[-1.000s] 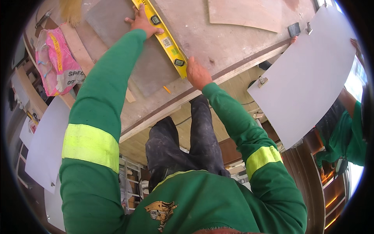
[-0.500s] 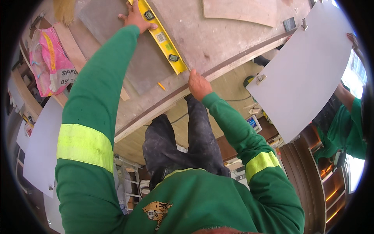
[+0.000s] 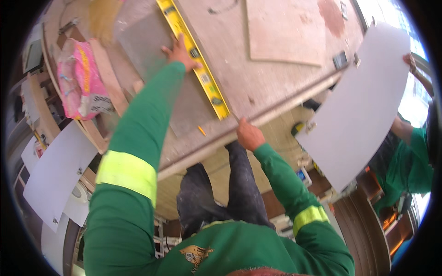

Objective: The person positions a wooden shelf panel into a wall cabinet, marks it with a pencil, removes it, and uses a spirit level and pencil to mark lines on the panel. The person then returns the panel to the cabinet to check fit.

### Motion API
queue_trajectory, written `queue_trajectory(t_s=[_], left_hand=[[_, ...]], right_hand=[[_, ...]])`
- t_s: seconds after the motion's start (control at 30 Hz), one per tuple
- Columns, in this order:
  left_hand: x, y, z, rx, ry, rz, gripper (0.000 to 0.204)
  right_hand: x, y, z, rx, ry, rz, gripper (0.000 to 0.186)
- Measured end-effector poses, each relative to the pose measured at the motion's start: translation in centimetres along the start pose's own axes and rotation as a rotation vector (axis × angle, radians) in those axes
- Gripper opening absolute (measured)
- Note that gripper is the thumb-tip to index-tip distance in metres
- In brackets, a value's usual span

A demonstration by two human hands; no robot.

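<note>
A yellow spirit level lies along the right side of a flat grey board on the dusty worktable. My left hand rests on the level and board, its fingers spread. Just beyond the level's near end, at the table's front edge, my right hand is closed on a thin object, too small and blurred to name. A short orange pencil-like piece lies on the table below the board.
Left are a pink sack, wood strips and white panels. A pale board lies at back right. On the right another person holds a large white clamped panel. Below the table is a floor with cables.
The view has shifted, so the table appears lower. My right hand has drawn slightly back from the level's end toward the table edge. My left hand stays on the level.
</note>
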State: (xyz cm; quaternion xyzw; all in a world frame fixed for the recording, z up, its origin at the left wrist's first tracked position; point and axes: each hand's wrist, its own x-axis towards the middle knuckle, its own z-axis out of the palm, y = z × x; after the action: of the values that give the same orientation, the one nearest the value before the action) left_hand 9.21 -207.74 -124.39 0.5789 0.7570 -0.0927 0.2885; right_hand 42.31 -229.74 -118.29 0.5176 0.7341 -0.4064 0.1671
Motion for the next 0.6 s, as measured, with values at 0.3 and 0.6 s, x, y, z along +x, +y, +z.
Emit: queue_trajectory(t_s=[0.3, 0.6], left_hand=[[-1.1, 2.1, -2.6, -0.17, -0.105, -0.153, 0.147], [-1.5, 2.3, -3.4, -0.233, -0.125, -0.177, 0.142]], right_hand=[[30.5, -7.7, -13.0, 0.131, 0.729, -0.354, 0.022], [41.2, -15.9, -19.5, 0.143, 0.482, -0.215, 0.023]])
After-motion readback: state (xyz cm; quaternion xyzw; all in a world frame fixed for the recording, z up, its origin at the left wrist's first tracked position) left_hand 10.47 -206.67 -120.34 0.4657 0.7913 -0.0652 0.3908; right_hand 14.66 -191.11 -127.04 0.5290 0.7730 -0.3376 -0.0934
